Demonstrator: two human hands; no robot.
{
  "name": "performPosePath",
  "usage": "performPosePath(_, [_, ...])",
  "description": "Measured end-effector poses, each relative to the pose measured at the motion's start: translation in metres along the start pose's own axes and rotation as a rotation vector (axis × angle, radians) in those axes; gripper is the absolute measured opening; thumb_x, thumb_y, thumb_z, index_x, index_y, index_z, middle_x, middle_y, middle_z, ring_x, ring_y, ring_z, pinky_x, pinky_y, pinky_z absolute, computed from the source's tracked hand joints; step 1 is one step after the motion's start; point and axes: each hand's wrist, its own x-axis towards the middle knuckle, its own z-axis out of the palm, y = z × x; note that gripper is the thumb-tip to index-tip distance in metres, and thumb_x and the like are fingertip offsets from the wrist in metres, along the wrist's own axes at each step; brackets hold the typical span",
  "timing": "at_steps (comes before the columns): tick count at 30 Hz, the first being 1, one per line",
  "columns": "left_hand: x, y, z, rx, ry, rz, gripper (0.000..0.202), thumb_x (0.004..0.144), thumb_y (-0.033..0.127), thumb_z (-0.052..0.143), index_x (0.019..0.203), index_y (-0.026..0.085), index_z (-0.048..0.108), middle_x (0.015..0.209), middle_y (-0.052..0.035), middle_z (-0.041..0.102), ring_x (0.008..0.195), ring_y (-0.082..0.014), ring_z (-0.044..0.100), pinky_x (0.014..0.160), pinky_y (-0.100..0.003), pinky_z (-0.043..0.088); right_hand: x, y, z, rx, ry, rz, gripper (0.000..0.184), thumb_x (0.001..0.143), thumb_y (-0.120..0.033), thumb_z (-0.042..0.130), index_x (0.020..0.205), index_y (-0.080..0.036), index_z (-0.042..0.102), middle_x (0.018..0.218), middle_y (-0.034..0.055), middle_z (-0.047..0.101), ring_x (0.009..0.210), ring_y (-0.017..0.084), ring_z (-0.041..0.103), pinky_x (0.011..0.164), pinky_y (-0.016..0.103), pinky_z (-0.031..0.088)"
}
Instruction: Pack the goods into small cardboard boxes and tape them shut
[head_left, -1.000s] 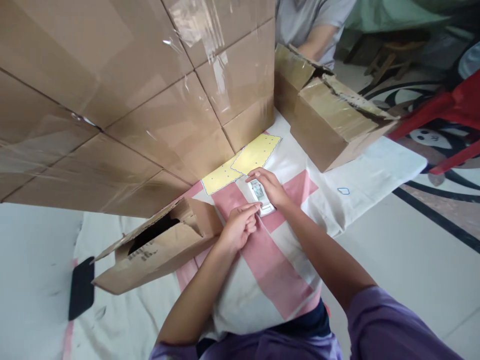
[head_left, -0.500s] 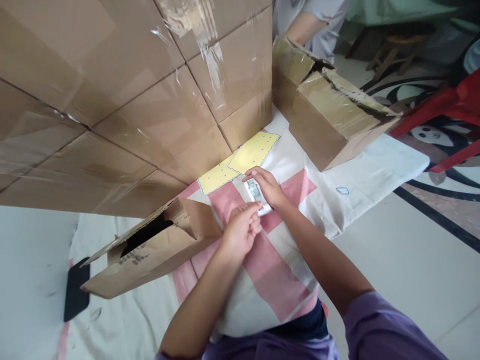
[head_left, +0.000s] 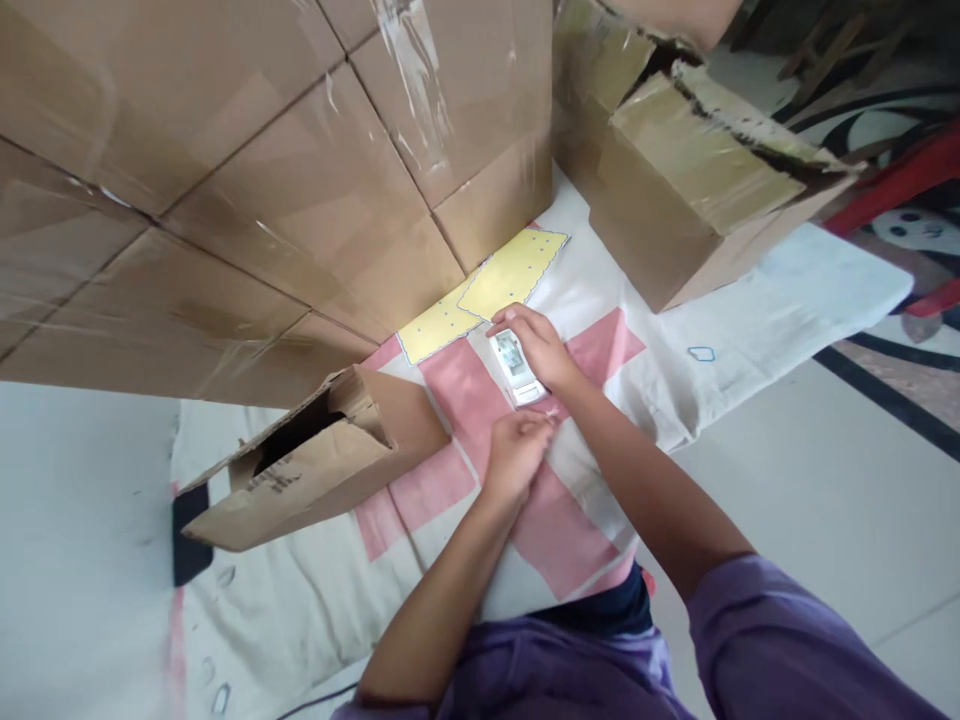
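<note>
A small white case with a window-like grey-green panel (head_left: 516, 370) lies over the pink and white cloth, its short end towards me. My right hand (head_left: 538, 346) is closed around its right side, fingers bent over the far end. Just below the near end is my left hand (head_left: 519, 452), fingers curled together and apart from the case. Something thin and pale may be at its fingertips, but it is too small to make out. Beyond the case lie two overlapping yellow dotted pieces (head_left: 514, 275).
Taped cardboard boxes (head_left: 315, 220) form a tall stack at the back left. An open carton (head_left: 315, 480) lies at left, with a dark flat object (head_left: 191, 535) behind it. Another torn-topped carton (head_left: 660, 210) stands at back right, a person's arm (head_left: 697, 15) above it.
My left hand has come away from the case's near end and moved down and to the right. My right hand still holds the case. The view has shifted slightly.
</note>
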Motion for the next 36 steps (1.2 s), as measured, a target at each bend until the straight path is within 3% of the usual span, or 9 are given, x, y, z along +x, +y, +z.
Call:
performPosePath(3, [-0.002, -0.007, 0.001, 0.121, -0.035, 0.072, 0.017, 0.062, 0.028, 0.079, 0.068, 0.013, 0.072, 0.052, 0.0029, 0.053, 0.049, -0.0059, 0.039, 0.049, -0.02, 0.025, 0.0, 0.002, 0.001, -0.005, 0.014, -0.016, 0.03, 0.095, -0.049, 0.049, 0.087, -0.023, 0.062, 0.081, 0.0008, 0.07, 0.09, 0.022, 0.063, 0.087, 0.033, 0.046])
performPosePath(7, [-0.005, -0.006, -0.001, 0.068, -0.019, 0.149, 0.026, 0.066, 0.038, 0.079, 0.073, 0.014, 0.073, 0.056, 0.0023, 0.055, 0.052, -0.0066, 0.041, 0.053, -0.021, 0.03, 0.004, 0.0, -0.001, 0.043, 0.074, -0.034, 0.027, 0.089, -0.049, 0.056, 0.085, -0.023, 0.062, 0.084, 0.0005, 0.068, 0.088, 0.021, 0.063, 0.084, 0.032, 0.048])
performPosePath(13, [-0.029, -0.004, -0.025, 0.038, 0.024, 0.292, 0.03, 0.075, 0.044, 0.078, 0.08, 0.015, 0.073, 0.057, 0.0051, 0.046, 0.052, -0.0064, 0.033, 0.053, -0.022, 0.027, -0.018, -0.031, -0.021, 0.078, 0.185, -0.265, 0.023, 0.089, -0.045, 0.061, 0.087, -0.023, 0.067, 0.083, 0.0019, 0.067, 0.092, 0.022, 0.065, 0.092, 0.036, 0.048])
performPosePath(16, [-0.054, 0.005, -0.049, 0.125, 0.08, 0.41, 0.025, 0.082, 0.041, 0.073, 0.081, 0.016, 0.074, 0.057, 0.0051, 0.043, 0.054, -0.0079, 0.034, 0.054, -0.022, 0.028, -0.057, -0.06, -0.02, -0.102, 0.003, -0.273, 0.024, 0.09, -0.046, 0.067, 0.09, -0.023, 0.072, 0.087, 0.0031, 0.066, 0.086, 0.021, 0.062, 0.08, 0.035, 0.048])
performPosePath(19, [-0.081, 0.019, -0.075, 0.232, 0.186, 0.538, 0.018, 0.088, 0.036, 0.068, 0.086, 0.019, 0.076, 0.061, 0.0033, 0.052, 0.056, -0.0098, 0.04, 0.057, -0.022, 0.032, -0.097, -0.087, -0.005, -0.249, -0.331, -0.191, 0.023, 0.09, -0.044, 0.07, 0.101, -0.024, 0.075, 0.08, 0.0019, 0.061, 0.069, 0.018, 0.053, 0.063, 0.032, 0.042])
performPosePath(21, [-0.097, 0.027, -0.091, 0.324, 0.258, 0.626, 0.016, 0.09, 0.033, 0.067, 0.09, 0.022, 0.077, 0.071, 0.0005, 0.063, 0.062, -0.0122, 0.05, 0.064, -0.022, 0.038, -0.115, -0.099, 0.01, -0.315, -0.443, -0.186, 0.025, 0.089, -0.039, 0.071, 0.11, -0.025, 0.075, 0.075, -0.0002, 0.057, 0.063, 0.016, 0.049, 0.059, 0.03, 0.04])
performPosePath(26, [-0.122, 0.037, -0.12, 0.529, 0.356, 0.749, 0.018, 0.095, 0.031, 0.061, 0.101, 0.027, 0.077, 0.095, -0.0036, 0.075, 0.083, -0.0183, 0.065, 0.082, -0.025, 0.044, -0.131, -0.118, 0.052, -0.538, -0.472, -0.332, 0.023, 0.094, -0.032, 0.067, 0.116, -0.029, 0.074, 0.068, -0.0019, 0.057, 0.06, 0.017, 0.05, 0.059, 0.031, 0.04])
performPosePath(32, [-0.138, 0.034, -0.136, 0.448, 0.383, 0.729, 0.016, 0.095, 0.032, 0.061, 0.1, 0.028, 0.076, 0.097, -0.0033, 0.075, 0.083, -0.019, 0.065, 0.082, -0.026, 0.044, -0.14, -0.137, 0.09, -0.606, -0.529, -0.41, 0.016, 0.099, -0.029, 0.059, 0.09, -0.026, 0.072, 0.088, 0.0014, 0.071, 0.07, 0.019, 0.06, 0.064, 0.033, 0.043])
performPosePath(36, [-0.131, 0.047, -0.161, 0.61, 0.616, 0.655, 0.027, 0.099, 0.039, 0.051, 0.113, 0.024, 0.069, 0.097, -0.0077, 0.074, 0.087, -0.0254, 0.067, 0.085, -0.035, 0.047, -0.138, -0.151, 0.103, -0.6, -0.463, -0.5, 0.018, 0.1, -0.028, 0.056, 0.087, -0.025, 0.068, 0.083, 0.0023, 0.066, 0.07, 0.02, 0.058, 0.064, 0.034, 0.042])
